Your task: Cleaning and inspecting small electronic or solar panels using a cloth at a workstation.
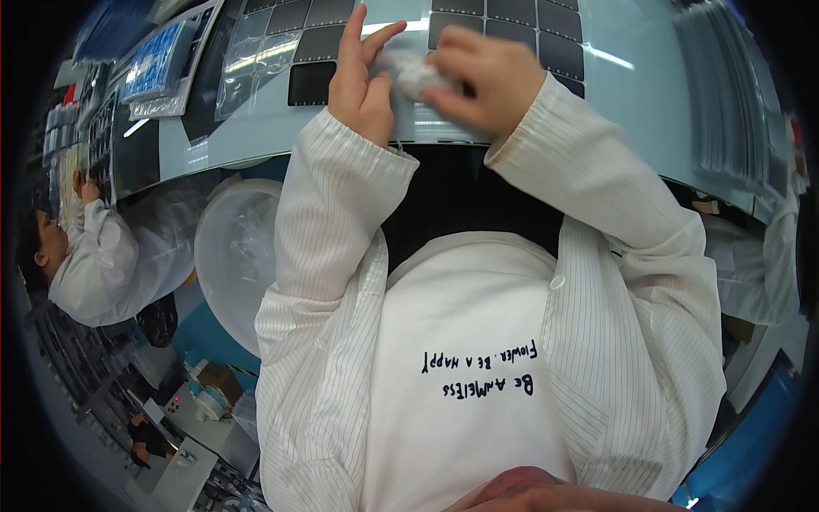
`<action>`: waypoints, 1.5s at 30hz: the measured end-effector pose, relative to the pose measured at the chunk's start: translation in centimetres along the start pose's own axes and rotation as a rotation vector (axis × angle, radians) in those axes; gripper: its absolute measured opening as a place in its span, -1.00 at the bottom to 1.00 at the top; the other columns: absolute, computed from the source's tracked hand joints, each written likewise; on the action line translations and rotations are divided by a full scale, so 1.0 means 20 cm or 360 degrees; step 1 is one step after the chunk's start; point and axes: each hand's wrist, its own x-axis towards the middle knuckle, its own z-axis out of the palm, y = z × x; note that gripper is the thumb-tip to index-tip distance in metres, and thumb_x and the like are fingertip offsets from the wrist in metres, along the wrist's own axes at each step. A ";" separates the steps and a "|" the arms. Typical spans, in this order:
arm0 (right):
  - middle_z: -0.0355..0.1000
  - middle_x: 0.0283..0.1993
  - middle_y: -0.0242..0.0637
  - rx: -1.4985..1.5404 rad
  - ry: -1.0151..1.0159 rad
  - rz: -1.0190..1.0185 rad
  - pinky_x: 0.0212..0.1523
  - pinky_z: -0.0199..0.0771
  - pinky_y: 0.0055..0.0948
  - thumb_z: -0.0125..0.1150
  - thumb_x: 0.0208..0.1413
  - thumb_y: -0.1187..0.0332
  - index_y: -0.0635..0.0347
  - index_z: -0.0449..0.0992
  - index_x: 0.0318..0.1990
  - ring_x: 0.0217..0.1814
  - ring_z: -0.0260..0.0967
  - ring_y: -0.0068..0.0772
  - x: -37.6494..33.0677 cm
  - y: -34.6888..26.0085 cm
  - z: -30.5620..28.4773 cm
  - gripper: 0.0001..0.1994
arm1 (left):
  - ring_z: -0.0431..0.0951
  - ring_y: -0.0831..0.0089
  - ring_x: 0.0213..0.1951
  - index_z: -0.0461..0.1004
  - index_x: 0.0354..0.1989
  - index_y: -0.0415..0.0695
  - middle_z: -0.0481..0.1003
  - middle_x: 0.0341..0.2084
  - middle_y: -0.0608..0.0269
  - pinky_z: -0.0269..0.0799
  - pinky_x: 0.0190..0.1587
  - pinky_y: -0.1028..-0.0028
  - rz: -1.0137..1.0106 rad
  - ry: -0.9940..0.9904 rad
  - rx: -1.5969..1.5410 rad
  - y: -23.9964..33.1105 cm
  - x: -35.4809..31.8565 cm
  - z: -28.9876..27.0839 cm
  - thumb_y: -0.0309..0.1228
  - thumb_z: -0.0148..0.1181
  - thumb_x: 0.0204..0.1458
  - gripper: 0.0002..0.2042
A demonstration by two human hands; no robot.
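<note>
My left hand [363, 90] is raised over the near edge of the table, its fingers stretched and apart. No object shows clearly in it; a clear thin piece there would be hard to see. Facing it, my right hand [490, 81] is closed on a crumpled white cloth [416, 77], which comes up close to the left fingers and thumb. Motion smears the cloth and the right fingertips. Beyond and beside the hands, dark rectangular panels [314, 84] lie in rows on the pale glossy tabletop [631, 102].
Clear plastic sleeves [725, 94] stand stacked at the right. A blue packet stack [158, 64] lies at the far left. Below the table's left side is a large white tub [235, 247] with clear plastic inside. Another person in white [111, 256] works at the left.
</note>
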 end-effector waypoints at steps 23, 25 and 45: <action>0.30 -0.45 -0.17 -0.0063 0.0433 0.0371 -0.46 0.39 -0.19 0.30 -0.09 0.23 0.22 0.41 -0.49 -0.49 0.37 -0.04 0.14 0.14 -0.11 -0.74 | 0.23 0.13 0.25 -0.07 0.34 -0.18 0.31 0.16 -0.05 0.02 0.34 0.30 -0.0001 0.0167 -0.0121 -0.01 0.03 0.02 -0.73 -0.25 -0.16 -0.27; 0.30 -0.45 -0.16 0.0074 0.0293 0.0192 -0.44 0.40 -0.20 0.32 -0.11 0.21 0.21 0.40 -0.49 -0.47 0.38 -0.01 0.09 0.07 -0.05 -0.73 | 0.23 0.14 0.25 -0.07 0.34 -0.18 0.31 0.15 -0.06 0.02 0.34 0.30 -0.0002 0.0181 -0.0164 -0.03 0.03 0.00 -0.73 -0.24 -0.16 -0.27; 0.44 -0.48 -0.19 -0.0144 0.0523 0.0631 -0.45 0.43 -0.38 0.36 -0.07 0.16 0.23 0.48 -0.41 -0.49 0.45 -0.27 -0.01 0.13 -0.03 -0.69 | 0.25 0.16 0.24 -0.04 0.32 -0.22 0.31 0.13 -0.11 0.03 0.34 0.26 -0.0133 0.0244 -0.0163 0.04 0.02 0.02 -0.70 -0.19 -0.20 -0.27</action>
